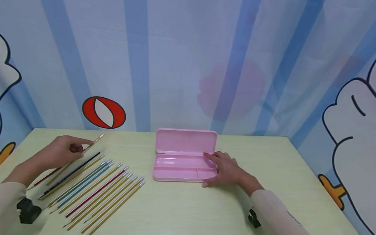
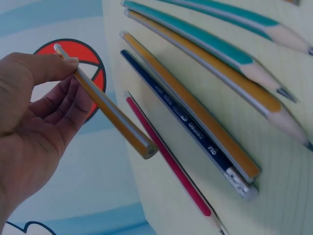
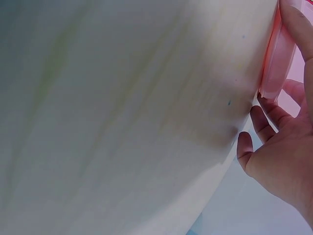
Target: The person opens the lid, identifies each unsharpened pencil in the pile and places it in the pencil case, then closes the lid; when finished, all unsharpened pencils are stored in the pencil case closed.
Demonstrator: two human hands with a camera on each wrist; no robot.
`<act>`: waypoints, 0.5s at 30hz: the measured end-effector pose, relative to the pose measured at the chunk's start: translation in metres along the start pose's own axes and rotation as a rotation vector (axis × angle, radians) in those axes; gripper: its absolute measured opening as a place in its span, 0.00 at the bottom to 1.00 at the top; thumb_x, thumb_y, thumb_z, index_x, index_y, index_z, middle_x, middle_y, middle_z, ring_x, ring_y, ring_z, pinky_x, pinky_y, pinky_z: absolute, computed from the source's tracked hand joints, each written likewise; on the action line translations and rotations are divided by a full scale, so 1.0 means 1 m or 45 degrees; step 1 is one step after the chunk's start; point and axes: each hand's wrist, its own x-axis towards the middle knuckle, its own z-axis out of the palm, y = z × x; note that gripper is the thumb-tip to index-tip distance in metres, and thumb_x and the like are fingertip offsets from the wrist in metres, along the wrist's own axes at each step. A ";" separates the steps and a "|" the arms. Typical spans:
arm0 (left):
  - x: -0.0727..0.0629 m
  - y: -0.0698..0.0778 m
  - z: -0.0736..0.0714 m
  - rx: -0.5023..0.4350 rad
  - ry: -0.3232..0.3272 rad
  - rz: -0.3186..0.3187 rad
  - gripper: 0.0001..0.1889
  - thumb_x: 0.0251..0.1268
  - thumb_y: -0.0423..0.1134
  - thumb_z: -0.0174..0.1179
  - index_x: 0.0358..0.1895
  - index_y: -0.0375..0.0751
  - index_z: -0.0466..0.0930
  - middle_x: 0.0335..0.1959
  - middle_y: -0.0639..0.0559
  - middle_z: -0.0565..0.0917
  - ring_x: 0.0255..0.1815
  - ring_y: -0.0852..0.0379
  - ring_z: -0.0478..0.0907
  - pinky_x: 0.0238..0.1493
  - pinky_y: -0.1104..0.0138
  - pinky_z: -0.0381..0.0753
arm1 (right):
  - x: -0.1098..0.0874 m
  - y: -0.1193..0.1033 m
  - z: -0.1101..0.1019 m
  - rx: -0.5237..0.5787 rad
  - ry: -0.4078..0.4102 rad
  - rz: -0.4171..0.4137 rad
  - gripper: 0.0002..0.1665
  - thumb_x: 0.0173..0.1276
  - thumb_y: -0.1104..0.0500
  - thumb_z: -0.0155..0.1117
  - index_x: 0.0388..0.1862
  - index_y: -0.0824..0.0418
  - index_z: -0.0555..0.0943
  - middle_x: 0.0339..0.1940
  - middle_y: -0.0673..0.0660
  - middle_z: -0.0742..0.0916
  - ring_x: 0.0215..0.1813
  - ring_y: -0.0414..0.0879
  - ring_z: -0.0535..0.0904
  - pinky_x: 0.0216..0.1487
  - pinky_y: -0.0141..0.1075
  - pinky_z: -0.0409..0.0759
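My left hand (image 1: 61,153) pinches a yellow pencil with silver stripes (image 2: 110,108) between thumb and fingers. The pencil is raised at a slant above the table, its unsharpened end toward the left wrist camera. Below it lie a red pencil (image 2: 164,154) and a dark blue pencil (image 2: 183,119) with an eraser tip. At the middle of the table a pink pencil case (image 1: 186,142) stands with its lid up; no pencils show in its compartments. My right hand (image 1: 230,170) holds the case's right end, thumb at the front and fingers toward the back.
To the left, several yellow, teal (image 1: 86,186) and red pencils (image 1: 95,193) lie slanted side by side on the pale wooden table (image 1: 181,215). Behind the table hangs a blue striped cloth (image 1: 185,59) with printed cartoon figures.
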 end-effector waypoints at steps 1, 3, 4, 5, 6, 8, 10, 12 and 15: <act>0.000 0.002 0.000 -0.003 -0.001 0.004 0.23 0.64 0.25 0.59 0.63 0.28 0.76 0.33 0.45 0.82 0.30 0.55 0.72 0.26 0.67 0.71 | 0.000 0.000 0.000 0.001 0.000 0.001 0.64 0.46 0.32 0.78 0.79 0.50 0.63 0.72 0.63 0.72 0.70 0.60 0.66 0.64 0.60 0.66; -0.001 0.006 0.000 -0.011 -0.001 0.020 0.23 0.64 0.24 0.58 0.63 0.28 0.76 0.33 0.45 0.82 0.30 0.55 0.71 0.26 0.68 0.71 | 0.000 0.000 0.000 0.002 -0.002 0.004 0.64 0.46 0.32 0.78 0.79 0.50 0.63 0.72 0.63 0.71 0.71 0.60 0.65 0.64 0.60 0.65; -0.001 0.007 0.000 -0.017 0.000 0.027 0.23 0.64 0.24 0.58 0.63 0.28 0.76 0.33 0.44 0.82 0.30 0.55 0.71 0.26 0.68 0.71 | 0.000 0.000 0.001 0.003 -0.003 0.005 0.64 0.46 0.32 0.78 0.79 0.50 0.62 0.72 0.63 0.71 0.71 0.60 0.65 0.65 0.60 0.65; -0.002 0.009 0.000 -0.022 0.003 0.038 0.23 0.64 0.24 0.58 0.63 0.28 0.75 0.33 0.44 0.82 0.30 0.55 0.71 0.26 0.68 0.70 | 0.001 0.000 0.001 0.004 -0.005 0.007 0.64 0.46 0.32 0.78 0.79 0.50 0.62 0.72 0.63 0.71 0.71 0.60 0.65 0.65 0.60 0.65; -0.002 0.010 0.001 -0.027 0.006 0.051 0.23 0.64 0.23 0.58 0.63 0.28 0.75 0.34 0.44 0.81 0.30 0.55 0.71 0.26 0.68 0.70 | 0.001 0.000 0.001 0.005 -0.007 0.008 0.64 0.46 0.32 0.78 0.79 0.50 0.62 0.73 0.63 0.71 0.71 0.61 0.65 0.65 0.60 0.65; -0.003 0.013 0.002 -0.037 0.012 0.069 0.23 0.64 0.23 0.58 0.63 0.28 0.75 0.33 0.45 0.81 0.30 0.56 0.70 0.26 0.69 0.70 | 0.001 0.000 0.001 0.002 -0.009 0.010 0.64 0.46 0.31 0.78 0.79 0.50 0.62 0.73 0.63 0.71 0.72 0.61 0.64 0.65 0.60 0.65; -0.003 0.017 0.003 -0.051 0.010 0.085 0.23 0.64 0.22 0.57 0.63 0.28 0.75 0.33 0.47 0.80 0.29 0.57 0.69 0.25 0.69 0.70 | 0.001 0.000 0.000 0.001 -0.011 0.013 0.64 0.46 0.32 0.78 0.79 0.50 0.62 0.73 0.63 0.70 0.72 0.61 0.64 0.65 0.61 0.65; -0.002 0.021 0.005 -0.064 0.004 0.109 0.23 0.64 0.22 0.57 0.63 0.28 0.76 0.31 0.48 0.79 0.28 0.59 0.69 0.25 0.69 0.70 | 0.001 0.000 0.000 -0.001 -0.012 0.014 0.64 0.46 0.32 0.77 0.79 0.50 0.62 0.73 0.63 0.70 0.72 0.61 0.64 0.65 0.61 0.65; 0.000 0.028 0.007 -0.088 -0.021 0.138 0.23 0.63 0.22 0.57 0.63 0.29 0.77 0.31 0.48 0.79 0.28 0.59 0.69 0.26 0.70 0.71 | 0.000 0.000 0.001 0.003 -0.014 0.017 0.64 0.46 0.32 0.78 0.79 0.50 0.62 0.73 0.63 0.70 0.72 0.61 0.64 0.66 0.61 0.64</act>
